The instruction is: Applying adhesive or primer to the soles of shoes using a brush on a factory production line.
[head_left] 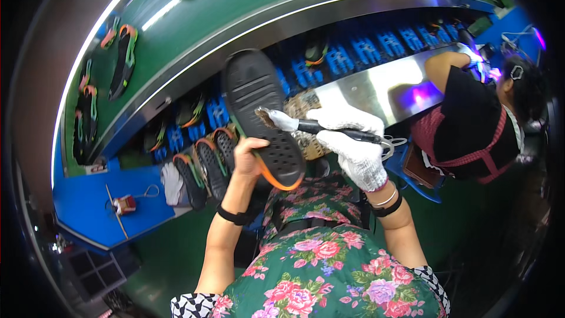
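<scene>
My bare left hand (249, 156) is closed on the edge of a black shoe sole (256, 82) with an orange and green rim. The sole is tilted up in front of me, its ridged and perforated face showing. My right hand (352, 141), in a white knitted glove, is closed round the black handle of a brush (285, 121). The brush has a pale wrapped neck, and its brown bristles lie over the middle of the sole's face. Whether they touch it I cannot tell. Behind my right hand, a thin white cord or tube (393, 146) loops.
More soles (210, 168) stand in a row at left beside a light glove (172, 184). A green conveyor belt (253, 0) carries other soles. Blue racks (365, 51) line the shelf beneath. At right, a co-worker (471, 118) sits by a metal worktop (376, 85).
</scene>
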Demonstrator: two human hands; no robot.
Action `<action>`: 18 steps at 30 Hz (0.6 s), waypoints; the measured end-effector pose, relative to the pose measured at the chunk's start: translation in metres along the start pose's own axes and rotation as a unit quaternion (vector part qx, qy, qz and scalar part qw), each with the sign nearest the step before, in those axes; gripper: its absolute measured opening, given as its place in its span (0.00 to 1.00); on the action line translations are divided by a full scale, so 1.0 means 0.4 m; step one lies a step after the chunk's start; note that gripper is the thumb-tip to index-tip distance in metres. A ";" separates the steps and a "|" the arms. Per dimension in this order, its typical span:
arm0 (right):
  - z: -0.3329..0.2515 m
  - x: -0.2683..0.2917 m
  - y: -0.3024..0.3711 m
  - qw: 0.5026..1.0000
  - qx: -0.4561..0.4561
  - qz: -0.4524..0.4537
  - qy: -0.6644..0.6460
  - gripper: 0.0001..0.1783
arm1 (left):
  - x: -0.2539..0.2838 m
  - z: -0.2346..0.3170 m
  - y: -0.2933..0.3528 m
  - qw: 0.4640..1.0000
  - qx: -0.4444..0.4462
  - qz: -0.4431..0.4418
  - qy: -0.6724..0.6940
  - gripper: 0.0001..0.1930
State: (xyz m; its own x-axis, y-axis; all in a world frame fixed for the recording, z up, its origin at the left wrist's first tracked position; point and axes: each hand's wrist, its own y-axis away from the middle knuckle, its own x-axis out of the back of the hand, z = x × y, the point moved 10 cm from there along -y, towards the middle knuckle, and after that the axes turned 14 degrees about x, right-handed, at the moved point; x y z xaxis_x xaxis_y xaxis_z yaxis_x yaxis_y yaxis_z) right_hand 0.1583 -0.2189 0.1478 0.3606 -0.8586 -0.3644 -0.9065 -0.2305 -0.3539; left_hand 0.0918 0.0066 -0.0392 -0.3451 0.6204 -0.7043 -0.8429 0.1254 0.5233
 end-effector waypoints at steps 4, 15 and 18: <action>-0.038 -0.085 -0.020 0.961 0.148 -0.098 0.211 0.09 | -0.183 -0.012 0.098 0.994 0.010 -0.097 -0.046 0.26; -0.074 -0.151 -0.034 0.842 0.333 -0.156 0.395 0.15 | -0.271 -0.109 0.093 0.926 0.026 -0.306 0.219 0.54; -0.063 -0.190 -0.006 0.791 0.344 -0.197 0.466 0.23 | -0.215 -0.138 0.078 0.997 0.039 -0.012 -0.069 0.57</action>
State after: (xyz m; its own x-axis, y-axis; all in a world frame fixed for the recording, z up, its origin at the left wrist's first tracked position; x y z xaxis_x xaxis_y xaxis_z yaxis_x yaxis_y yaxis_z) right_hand 0.1275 -0.1648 0.1981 -0.0242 -0.8210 0.5703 -0.3136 -0.5355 -0.7842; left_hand 0.0722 -0.0856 0.0113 -0.2606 0.7167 -0.6469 -0.8132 0.1982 0.5472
